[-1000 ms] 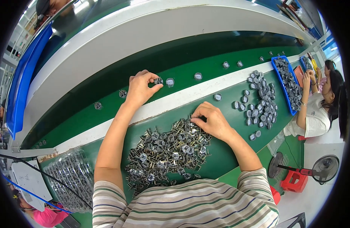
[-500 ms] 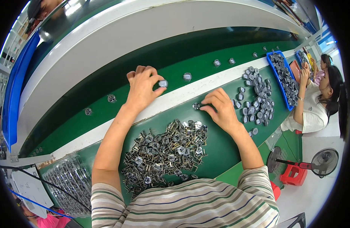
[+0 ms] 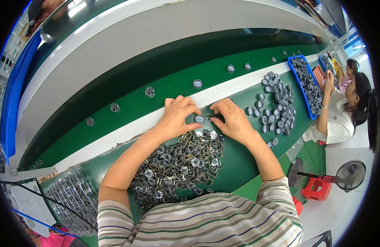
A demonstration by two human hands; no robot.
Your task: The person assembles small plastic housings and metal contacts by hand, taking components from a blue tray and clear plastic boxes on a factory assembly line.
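My left hand [image 3: 179, 116] pinches a small grey plastic housing [image 3: 199, 119] between thumb and fingers, just above the green bench top. Close beside it, my right hand [image 3: 233, 120] pinches a small dark part with metal pins [image 3: 210, 116]; the fingers hide some of it. The two parts are near each other, with a small gap between. Below my hands lies a heap of dark parts with metal pins [image 3: 179, 166]. A group of loose grey round housings [image 3: 280, 111] is spread to the right of my right hand.
Several parts ride a green belt [image 3: 173, 88] behind a white rail [image 3: 128, 133]. A blue bin [image 3: 292, 68] of grey pieces stands at far right, by a seated person [image 3: 340, 109]. Clear plastic trays [image 3: 72, 197] are stacked at left. A fan [image 3: 350, 175] stands beside a red stool [image 3: 317, 190].
My left hand has come from over the belt to the bench, bringing the grey housing beside my right hand's part. My right hand has shifted slightly left. The belt's parts have moved slightly left.
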